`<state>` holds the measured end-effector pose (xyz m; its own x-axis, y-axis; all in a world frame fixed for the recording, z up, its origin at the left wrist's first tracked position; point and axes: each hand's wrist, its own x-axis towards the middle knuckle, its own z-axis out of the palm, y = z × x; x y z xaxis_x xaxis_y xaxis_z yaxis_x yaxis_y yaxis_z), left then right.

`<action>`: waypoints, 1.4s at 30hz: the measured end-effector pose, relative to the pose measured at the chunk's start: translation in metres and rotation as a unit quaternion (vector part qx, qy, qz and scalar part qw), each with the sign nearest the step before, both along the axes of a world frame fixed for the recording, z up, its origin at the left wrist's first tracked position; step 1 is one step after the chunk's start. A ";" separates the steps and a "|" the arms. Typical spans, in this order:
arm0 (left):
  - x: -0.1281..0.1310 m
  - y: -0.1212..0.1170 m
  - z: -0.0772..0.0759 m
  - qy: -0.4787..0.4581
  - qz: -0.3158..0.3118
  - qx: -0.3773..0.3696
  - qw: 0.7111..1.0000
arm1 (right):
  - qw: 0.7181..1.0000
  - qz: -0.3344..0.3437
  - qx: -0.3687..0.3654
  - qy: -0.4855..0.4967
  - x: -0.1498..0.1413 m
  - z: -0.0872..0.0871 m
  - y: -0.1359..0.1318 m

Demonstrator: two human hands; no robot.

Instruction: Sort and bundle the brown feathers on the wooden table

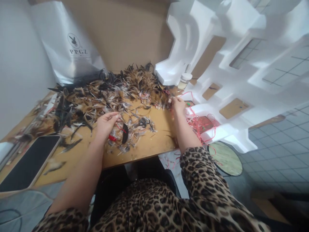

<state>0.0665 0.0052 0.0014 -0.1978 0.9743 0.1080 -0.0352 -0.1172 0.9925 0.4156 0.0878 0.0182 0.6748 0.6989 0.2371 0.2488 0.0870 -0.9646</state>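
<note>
My left hand [106, 125] is over the front middle of the table, thumb and fingertips pinched together. What lies between them is too small to make out. Just below it are a dark curved feather [125, 133] with red thread across it and a small red piece [112, 138]. My right hand [178, 105] reaches to the right end of a heap of brown feathers [141, 80]. Its fingers are closed at the heap's edge, and anything in them is blurred. Loose grey and white feather bits [142, 124] lie between the hands.
A phone [29, 161] lies at the left on the wooden table [154, 146]. Behind the feathers stands a silver bag [72, 61]. White foam packing [231, 80] rises at the right, with a white-lidded jar [184, 80] and tangled red strips [198, 124] beside it.
</note>
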 end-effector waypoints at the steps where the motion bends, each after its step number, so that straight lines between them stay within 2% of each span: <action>1: 0.000 0.000 -0.001 0.001 -0.002 -0.002 1.000 | 0.999 -0.007 -0.029 -0.014 0.007 -0.003 0.001; 6: -0.005 0.002 -0.006 0.010 -0.006 0.010 1.000 | 0.976 -0.007 -0.181 -0.122 0.014 -0.020 0.009; 12: -0.005 0.002 -0.003 -0.005 0.007 0.022 1.000 | 0.956 -0.001 -0.231 -0.179 0.019 -0.031 0.017; 18: -0.006 0.000 0.003 -0.024 0.030 0.046 0.998 | 0.958 -0.007 -0.202 -0.203 0.016 -0.029 0.009; 24: -0.011 0.002 0.005 -0.060 0.072 0.060 0.994 | 0.985 -0.004 -0.048 -0.168 -0.009 -0.006 -0.002; 27: -0.013 0.003 0.008 -0.080 0.087 0.058 0.991 | 0.983 0.055 0.032 -0.174 -0.038 0.010 -0.011; 31: -0.017 0.003 0.011 -0.104 0.098 0.055 0.988 | 0.964 0.182 0.063 -0.184 -0.088 0.030 -0.028; 34: -0.018 0.004 0.012 -0.107 0.107 0.051 0.987 | 0.922 0.319 0.039 -0.215 -0.125 0.040 -0.039; 37: -0.019 0.005 0.011 -0.113 0.115 0.055 0.985 | 0.864 0.427 -0.014 -0.267 -0.156 0.041 -0.041; 40: -0.020 0.006 0.009 -0.118 0.115 0.065 0.984 | 0.810 0.495 -0.051 -0.311 -0.182 0.033 -0.035; 42: -0.021 0.007 0.008 -0.117 0.116 0.070 0.984 | 0.791 0.520 -0.063 -0.316 -0.194 0.024 -0.032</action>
